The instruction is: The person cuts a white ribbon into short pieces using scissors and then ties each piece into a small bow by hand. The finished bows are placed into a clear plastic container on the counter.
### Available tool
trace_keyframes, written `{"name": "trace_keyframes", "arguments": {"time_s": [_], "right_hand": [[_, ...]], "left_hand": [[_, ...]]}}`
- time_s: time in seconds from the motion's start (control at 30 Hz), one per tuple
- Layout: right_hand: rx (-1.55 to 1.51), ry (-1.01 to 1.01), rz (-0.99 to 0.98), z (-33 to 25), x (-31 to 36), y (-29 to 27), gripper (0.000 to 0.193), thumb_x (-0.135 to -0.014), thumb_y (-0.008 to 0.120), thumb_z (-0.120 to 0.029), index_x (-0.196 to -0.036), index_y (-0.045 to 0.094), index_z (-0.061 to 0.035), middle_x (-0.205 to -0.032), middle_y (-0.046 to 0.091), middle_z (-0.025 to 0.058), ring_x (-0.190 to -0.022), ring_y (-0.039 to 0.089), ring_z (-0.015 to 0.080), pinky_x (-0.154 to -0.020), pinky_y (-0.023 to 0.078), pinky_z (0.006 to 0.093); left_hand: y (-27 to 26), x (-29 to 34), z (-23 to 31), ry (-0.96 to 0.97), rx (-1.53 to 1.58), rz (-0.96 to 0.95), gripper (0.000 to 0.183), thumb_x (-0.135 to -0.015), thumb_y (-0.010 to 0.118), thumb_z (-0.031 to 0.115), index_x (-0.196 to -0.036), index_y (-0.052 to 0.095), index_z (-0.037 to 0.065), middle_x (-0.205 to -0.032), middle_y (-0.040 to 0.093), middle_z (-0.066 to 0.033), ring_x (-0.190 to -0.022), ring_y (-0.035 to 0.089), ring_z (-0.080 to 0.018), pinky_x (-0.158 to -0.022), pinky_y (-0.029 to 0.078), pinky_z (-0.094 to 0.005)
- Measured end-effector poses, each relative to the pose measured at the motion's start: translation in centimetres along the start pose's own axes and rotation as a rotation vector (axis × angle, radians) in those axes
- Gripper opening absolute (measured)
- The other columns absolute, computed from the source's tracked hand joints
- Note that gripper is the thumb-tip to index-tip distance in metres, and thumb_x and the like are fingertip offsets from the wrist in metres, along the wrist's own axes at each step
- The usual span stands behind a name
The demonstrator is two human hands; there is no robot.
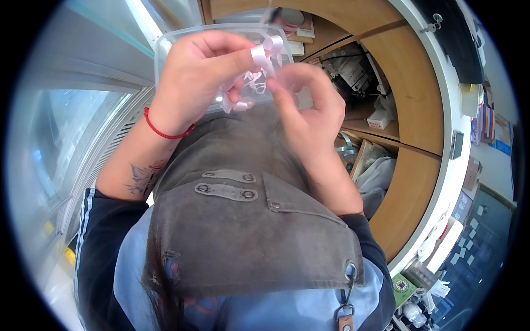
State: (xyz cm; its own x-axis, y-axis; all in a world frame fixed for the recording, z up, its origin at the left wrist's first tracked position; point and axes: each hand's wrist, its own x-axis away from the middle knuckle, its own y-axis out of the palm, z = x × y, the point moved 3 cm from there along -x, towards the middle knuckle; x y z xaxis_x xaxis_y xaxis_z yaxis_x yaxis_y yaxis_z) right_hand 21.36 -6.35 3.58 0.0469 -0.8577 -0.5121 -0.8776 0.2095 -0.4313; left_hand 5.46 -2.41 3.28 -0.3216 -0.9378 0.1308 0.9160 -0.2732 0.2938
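Note:
A pale pink satin ribbon (258, 55) with loops and curls is pinched between both my hands. My left hand (201, 69) closes thumb and fingers on it, with one loop standing up past the thumb tip. Facing it, my right hand (306, 96) pinches the ribbon between thumb and forefinger, partly blurred. Beneath the hands sits a clear plastic box (165, 52); my hands cover much of it. Thin pink curls (254, 84) hang between the hands, over or in the box; I cannot tell which.
I wear a grey-brown apron (243, 237). Open wooden shelves (414, 99) to the right hold a small white box (379, 119), bags and a dark machine. A glass-sided cabinet (72, 121) stands on the left. A white counter edge (441, 60) curves along the far right.

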Motion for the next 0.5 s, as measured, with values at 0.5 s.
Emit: {"name": "trace_keyframes", "arguments": {"time_s": [0.5], "right_hand": [[0.033, -0.264, 0.015, -0.2, -1.4, -1.7, 0.016, -0.063, 0.071, -0.004, -0.075, 0.061, -0.0071, -0.072, 0.06, 0.0036, -0.067, 0.054, 0.0199, -0.064, 0.041, 0.0288]], "left_hand": [[0.4, 0.2, 0.4, -0.055, -0.163, -0.028, 0.011, -0.08, 0.065, 0.008, -0.083, 0.063, -0.003, -0.068, 0.06, -0.0041, -0.049, 0.051, -0.0057, -0.042, 0.04, -0.0187]]}}
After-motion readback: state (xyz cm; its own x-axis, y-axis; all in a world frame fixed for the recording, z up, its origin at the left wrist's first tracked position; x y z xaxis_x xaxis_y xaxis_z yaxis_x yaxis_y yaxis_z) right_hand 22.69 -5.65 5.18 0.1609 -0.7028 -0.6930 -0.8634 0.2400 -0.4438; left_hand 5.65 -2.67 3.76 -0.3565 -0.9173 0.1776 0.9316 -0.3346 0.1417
